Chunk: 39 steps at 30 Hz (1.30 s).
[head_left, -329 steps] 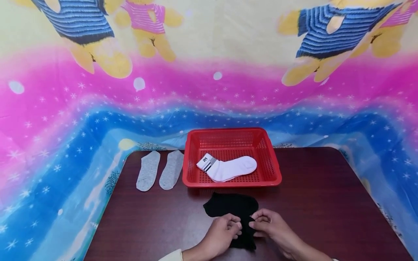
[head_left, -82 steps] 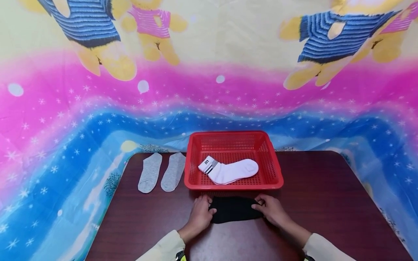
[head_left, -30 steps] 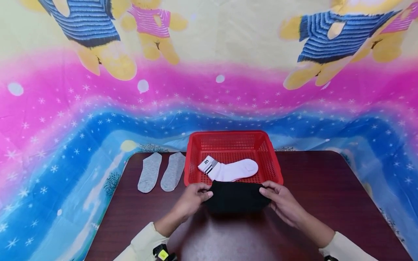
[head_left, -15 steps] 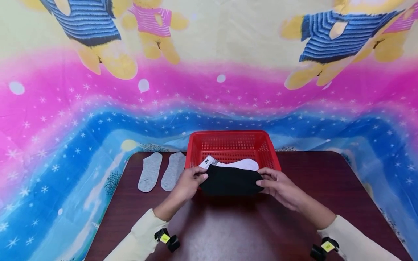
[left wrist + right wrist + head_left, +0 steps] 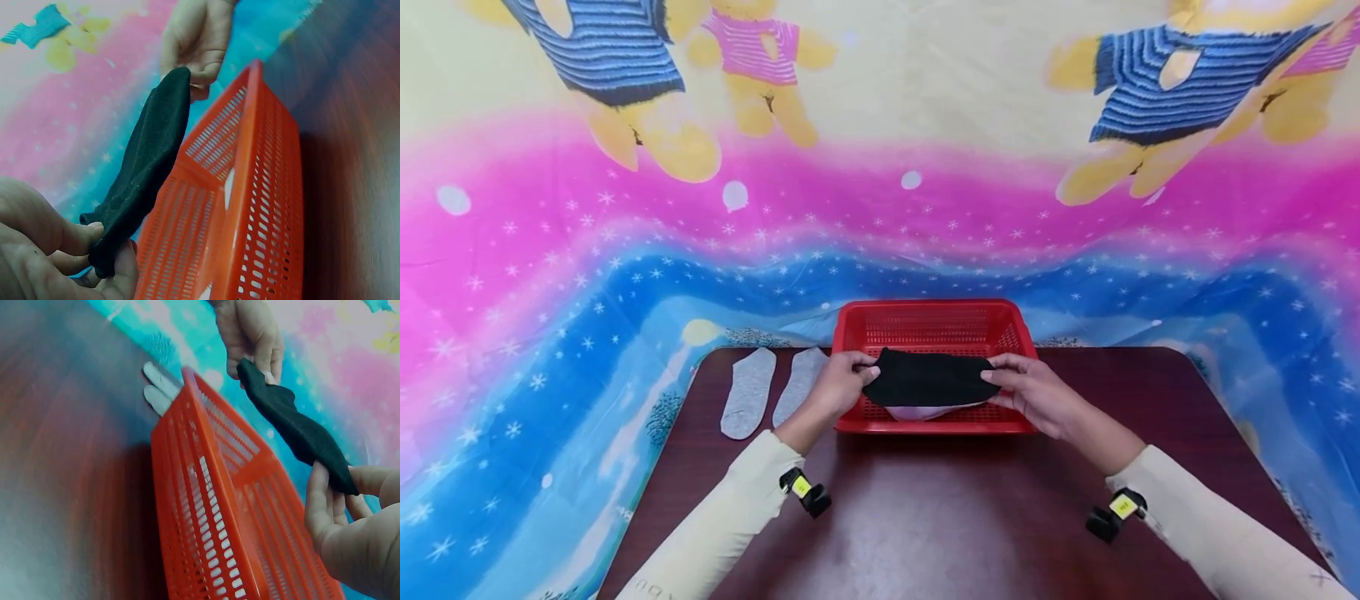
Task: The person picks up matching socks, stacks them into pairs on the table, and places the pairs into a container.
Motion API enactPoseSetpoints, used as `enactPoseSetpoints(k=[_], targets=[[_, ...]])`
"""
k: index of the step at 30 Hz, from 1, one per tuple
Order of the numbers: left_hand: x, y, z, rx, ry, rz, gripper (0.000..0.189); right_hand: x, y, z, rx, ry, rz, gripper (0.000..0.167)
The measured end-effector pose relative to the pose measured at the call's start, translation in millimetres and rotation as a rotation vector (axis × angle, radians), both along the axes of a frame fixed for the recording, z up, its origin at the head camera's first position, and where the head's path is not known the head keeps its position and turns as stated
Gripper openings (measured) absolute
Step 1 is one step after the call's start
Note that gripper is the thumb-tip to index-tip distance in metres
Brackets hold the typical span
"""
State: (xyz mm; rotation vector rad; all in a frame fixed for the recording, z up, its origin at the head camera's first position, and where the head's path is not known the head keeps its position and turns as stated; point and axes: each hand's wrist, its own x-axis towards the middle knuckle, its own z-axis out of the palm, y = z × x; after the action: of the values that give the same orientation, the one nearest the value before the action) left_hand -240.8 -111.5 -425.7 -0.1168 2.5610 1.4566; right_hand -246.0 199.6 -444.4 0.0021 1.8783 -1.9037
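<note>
The black socks (image 5: 932,377), which look laid one on the other, hang stretched flat above the red basket (image 5: 936,427). My left hand (image 5: 842,385) pinches their left end between thumb and fingers, and my right hand (image 5: 1037,393) pinches the right end. In the left wrist view the black socks (image 5: 147,150) slope over the basket's rim (image 5: 240,187), clear of it. White socks (image 5: 925,412) lie in the basket, mostly hidden behind the black ones. From the right wrist, both hands show at the ends of the black socks (image 5: 294,425).
Two grey socks (image 5: 748,396) lie side by side on the dark wooden table (image 5: 917,517), left of the basket; the inner one is partly behind my left hand. A printed cloth (image 5: 880,200) hangs behind and around the table.
Earlier I handled the black socks separately on the table. Over the last second both hands have carried them, lifted together, forward from the basket's front edge to over the basket, covering the white socks.
</note>
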Motion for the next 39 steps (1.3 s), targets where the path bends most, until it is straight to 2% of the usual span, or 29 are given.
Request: enactPoseSetpoints(k=[6,13,18,21,23,27,30,32,34,37,39], targets=[[-16.3,10.4,-8.8,-0.046,-0.021,0.013,0.029,-20.3,-1.6,-8.7,0.067,-0.021,-0.032,0.034],[-37.0,17.5,-16.0,-0.184,0.028,-0.043,0.029,-40.0,-8.3,-11.0,0.124,-0.042,-0.041,0.040],[-50.4,23.5,-27.7,-0.214,-0.015,-0.026,0.021,-50.6,-16.4,-17.7,0.165,-0.041,-0.082,0.041],[-55.7,27.6,-37.8,-0.211,-0.040,-0.017,0.037,-54.6,-19.4,-23.1,0.214,-0.052,-0.065,0.042],[-57.8,29.9,-43.3,-0.208,-0.051,-0.017,0.044,-56.4,-20.9,-26.4,0.243,-0.060,-0.041,0.041],[-59.1,32.3,-50.4,-0.257,-0.025,-0.025,0.046,-59.4,-24.4,-31.0,0.276,-0.075,-0.026,0.040],[-58.2,32.5,-52.6,-0.337,-0.005,-0.062,0.045,-60.8,-27.2,-32.6,0.302,-0.086,-0.041,0.040],[-56.8,32.0,-54.1,-0.364,-0.011,-0.085,0.045,-60.9,-28.1,-33.8,0.329,-0.085,-0.038,0.041],[-55.1,31.4,-55.8,-0.398,0.012,-0.107,0.044,-60.7,-28.2,-35.8,0.350,-0.092,-0.046,0.041],[-52.5,30.8,-59.9,-0.395,0.005,-0.115,0.040,-59.9,-27.7,-40.2,0.374,-0.096,-0.046,0.041],[-51.2,31.1,-62.8,-0.381,0.004,-0.114,0.035,-59.0,-27.5,-42.9,0.386,-0.096,-0.047,0.034]])
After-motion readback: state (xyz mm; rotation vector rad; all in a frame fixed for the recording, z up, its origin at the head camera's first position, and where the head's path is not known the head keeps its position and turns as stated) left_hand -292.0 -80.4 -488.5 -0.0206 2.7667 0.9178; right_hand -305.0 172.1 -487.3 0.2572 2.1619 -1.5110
